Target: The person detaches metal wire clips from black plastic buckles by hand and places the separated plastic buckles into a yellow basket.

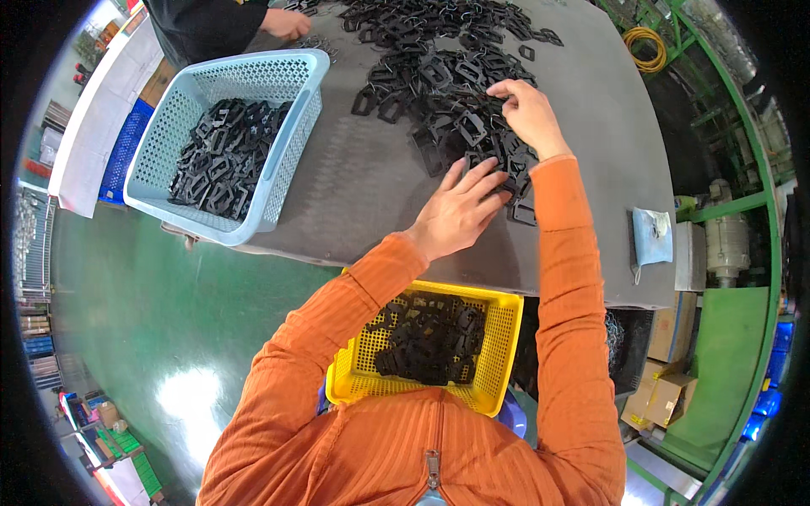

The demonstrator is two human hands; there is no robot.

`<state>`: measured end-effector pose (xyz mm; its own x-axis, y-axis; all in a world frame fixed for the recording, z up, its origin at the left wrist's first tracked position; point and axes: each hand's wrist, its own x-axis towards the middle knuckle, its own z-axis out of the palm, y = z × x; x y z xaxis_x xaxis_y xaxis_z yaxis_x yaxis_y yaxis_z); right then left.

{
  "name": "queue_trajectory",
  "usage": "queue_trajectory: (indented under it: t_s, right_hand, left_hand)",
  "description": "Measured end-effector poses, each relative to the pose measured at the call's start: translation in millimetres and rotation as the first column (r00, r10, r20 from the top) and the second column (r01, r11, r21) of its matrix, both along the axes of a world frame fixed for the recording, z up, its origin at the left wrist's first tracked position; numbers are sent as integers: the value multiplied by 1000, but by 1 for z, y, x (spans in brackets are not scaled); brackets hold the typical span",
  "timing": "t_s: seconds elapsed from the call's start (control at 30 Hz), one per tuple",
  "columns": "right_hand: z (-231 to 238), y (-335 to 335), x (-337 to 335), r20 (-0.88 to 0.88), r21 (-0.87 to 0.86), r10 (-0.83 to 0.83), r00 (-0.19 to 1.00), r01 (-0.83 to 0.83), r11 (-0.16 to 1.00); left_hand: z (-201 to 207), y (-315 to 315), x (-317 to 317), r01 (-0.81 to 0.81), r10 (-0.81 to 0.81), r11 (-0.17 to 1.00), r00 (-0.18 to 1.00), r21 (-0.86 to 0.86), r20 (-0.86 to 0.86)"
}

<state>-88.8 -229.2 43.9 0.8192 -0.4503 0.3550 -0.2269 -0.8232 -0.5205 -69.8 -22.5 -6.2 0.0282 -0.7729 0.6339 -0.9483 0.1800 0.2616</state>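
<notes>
A pile of black rectangular frame-shaped parts (pixel 434 72) spreads across the dark grey table, with thin metal wire pieces among them. My left hand (pixel 456 211) lies palm down at the near end of the pile, its fingers spread over the parts and touching them. Farther up, at the pile's right side, my right hand (pixel 530 116) has its fingers curled in a pinch above the parts. Whatever is between those fingertips is too small to tell. A yellow basket (pixel 504 337) holding more black parts sits below the table edge, close to my body.
A light blue basket (pixel 283 181) of black parts stands on the table's left. Beyond it, another person's hand (pixel 285 24) touches metal wire pieces. A blue face mask (pixel 652 236) lies at the table's right edge. Cardboard boxes (pixel 658 396) and green metal framing (pixel 742 202) stand at the right.
</notes>
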Motion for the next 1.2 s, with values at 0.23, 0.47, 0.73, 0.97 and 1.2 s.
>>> queue_trajectory:
  t_s: [0.23, 0.47, 0.73, 0.97, 1.2]
  right_hand:
    - [-8, -5, -15, -219, -227, -41, 975, -10, 974]
    - [12, -27, -65, -32, 110, -225, 974, 227, 968]
    - [-29, -20, -116, 91, 568, -222, 971, 132, 812]
    - [-57, -6, -146, -184, 214, -466, 866, 498, 840]
    - [-61, 11, -154, 52, 526, -619, 783, 506, 684]
  left_hand:
    - [-9, -8, 12, -112, 51, 969, 962, 220, 269]
    - [2, 9, 77, -422, 232, 858, 828, 293, 511]
    - [19, -6, 69, -430, 415, 900, 896, 74, 157]
    - [11, -71, 63, -463, 437, 874, 882, 150, 176]
    - [46, -88, 77, -158, 150, 987, 913, 9, -379]
